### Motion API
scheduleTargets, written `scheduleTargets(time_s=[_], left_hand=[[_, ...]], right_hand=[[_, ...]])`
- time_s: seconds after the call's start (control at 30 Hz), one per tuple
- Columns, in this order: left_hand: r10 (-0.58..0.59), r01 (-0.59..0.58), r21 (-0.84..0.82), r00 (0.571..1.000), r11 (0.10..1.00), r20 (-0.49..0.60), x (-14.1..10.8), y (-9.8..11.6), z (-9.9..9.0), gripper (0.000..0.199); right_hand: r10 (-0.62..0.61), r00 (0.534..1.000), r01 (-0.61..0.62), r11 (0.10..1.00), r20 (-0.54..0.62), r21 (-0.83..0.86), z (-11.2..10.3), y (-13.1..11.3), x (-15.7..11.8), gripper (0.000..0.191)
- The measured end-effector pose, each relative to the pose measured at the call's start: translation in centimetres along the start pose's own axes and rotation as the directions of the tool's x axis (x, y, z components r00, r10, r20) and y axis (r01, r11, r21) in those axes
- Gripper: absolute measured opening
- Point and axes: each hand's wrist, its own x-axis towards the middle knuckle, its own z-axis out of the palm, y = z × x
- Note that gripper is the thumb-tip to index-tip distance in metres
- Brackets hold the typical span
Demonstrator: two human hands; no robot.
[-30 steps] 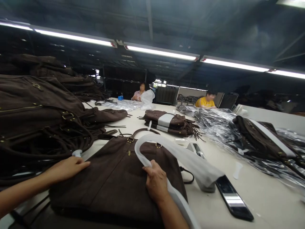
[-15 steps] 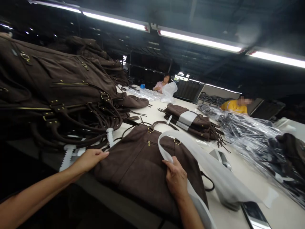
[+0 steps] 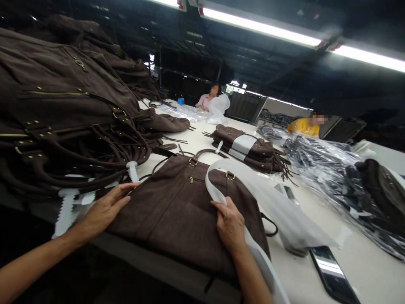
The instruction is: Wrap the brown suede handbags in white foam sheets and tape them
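A dark brown handbag (image 3: 177, 202) lies flat at the table's near edge, its handle toward the far side and brass buckles and a small zip pull on its front. My left hand (image 3: 106, 205) is at the bag's left edge, fingers stretched and thumb apart, seemingly just touching it. Over the bag's right half, my right hand (image 3: 230, 226) pinches a strip of white foam sheet (image 3: 253, 181). The strip loops up over the bag's top and runs down to the right, with another length hanging below my wrist.
At left is a tall pile of brown bags (image 3: 63, 97) with white toothed tags (image 3: 66, 211). A wrapped stack of bags (image 3: 243, 145) lies behind. On the right are a phone (image 3: 332, 272), a tape dispenser (image 3: 286, 193) and plastic-covered goods (image 3: 325, 169). Two people sit across the table.
My left hand has loosened from a pinch at the bag's edge, its fingers now spread. My right hand keeps its grip on the foam strip. The whole view has shifted slightly.
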Motion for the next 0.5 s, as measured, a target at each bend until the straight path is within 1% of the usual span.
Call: scheduleTargets(time_s=[0.03, 0.07, 0.1, 0.13, 0.17, 0.2, 0.23, 0.27, 0.3, 0.33, 0.37, 0.4, 0.43, 0.47, 0.5], left_hand=[[-0.067, 0.076, -0.112, 0.994, 0.991, 0.083, 0.1, -0.4, -0.2, 0.046], [-0.114, 0.140, -0.189, 0.983, 0.972, 0.144, 0.2, -0.8, -0.4, 0.049], [-0.130, 0.164, -0.216, 0.978, 0.962, 0.162, 0.2, -1.3, -0.6, 0.051], [-0.115, 0.142, -0.200, 0.983, 0.969, 0.144, 0.3, -1.8, -0.7, 0.053], [-0.066, 0.083, -0.150, 0.991, 0.985, 0.113, 0.5, -2.2, -0.8, 0.054], [0.010, -0.004, -0.070, 0.996, 0.998, 0.090, 0.7, -2.6, -1.0, 0.052], [0.107, -0.110, 0.033, 0.991, 0.993, 0.087, 0.9, -2.9, -1.1, 0.049], [0.218, -0.236, 0.138, 0.967, 0.962, 0.130, 1.1, -3.3, -1.2, 0.046], [0.320, -0.364, 0.219, 0.923, 0.905, 0.212, 1.3, -3.5, -1.2, 0.046], [0.394, -0.476, 0.266, 0.866, 0.838, 0.308, 1.5, -3.8, -1.3, 0.049], [0.434, -0.553, 0.291, 0.815, 0.781, 0.384, 1.5, -4.0, -1.3, 0.052], [0.449, -0.591, 0.310, 0.787, 0.744, 0.424, 1.5, -4.4, -1.2, 0.055], [0.454, -0.600, 0.330, 0.784, 0.729, 0.423, 1.4, -4.7, -1.0, 0.057], [0.450, -0.585, 0.359, 0.801, 0.727, 0.394, 1.2, -5.2, -0.8, 0.059], [0.441, -0.554, 0.401, 0.829, 0.730, 0.344, 1.0, -5.8, -0.5, 0.060]], right_hand=[[0.004, 1.000, -0.004, 1.000, -0.004, 0.004, 0.0, 0.0, 0.0, 0.038], [0.004, 1.000, -0.004, 1.000, -0.007, 0.005, 0.0, 0.1, -0.1, 0.038], [0.000, 1.000, 0.000, 1.000, -0.010, 0.005, 0.1, 0.1, -0.1, 0.038], [-0.007, 1.000, 0.007, 1.000, -0.011, 0.005, 0.1, 0.2, -0.1, 0.038], [-0.014, 1.000, 0.014, 1.000, -0.013, 0.005, 0.2, 0.2, -0.2, 0.039], [-0.018, 1.000, 0.018, 1.000, -0.017, 0.005, 0.3, 0.3, -0.2, 0.039], [-0.020, 1.000, 0.020, 1.000, -0.020, 0.004, 0.4, 0.4, -0.2, 0.039], [-0.021, 1.000, 0.021, 1.000, -0.022, 0.005, 0.5, 0.4, -0.3, 0.039], [-0.023, 1.000, 0.023, 1.000, -0.021, 0.008, 0.5, 0.5, -0.3, 0.039], [-0.024, 1.000, 0.025, 1.000, -0.020, 0.015, 0.5, 0.6, -0.3, 0.039], [-0.027, 0.999, 0.028, 0.999, -0.018, 0.024, 0.5, 0.6, -0.3, 0.039], [-0.031, 0.999, 0.031, 0.999, -0.017, 0.035, 0.5, 0.6, -0.3, 0.039], [-0.033, 0.999, 0.034, 0.998, -0.019, 0.047, 0.5, 0.6, -0.4, 0.040], [-0.036, 0.999, 0.038, 0.998, -0.021, 0.057, 0.5, 0.6, -0.4, 0.040], [-0.040, 0.999, 0.042, 0.997, -0.023, 0.064, 0.5, 0.6, -0.4, 0.040]])
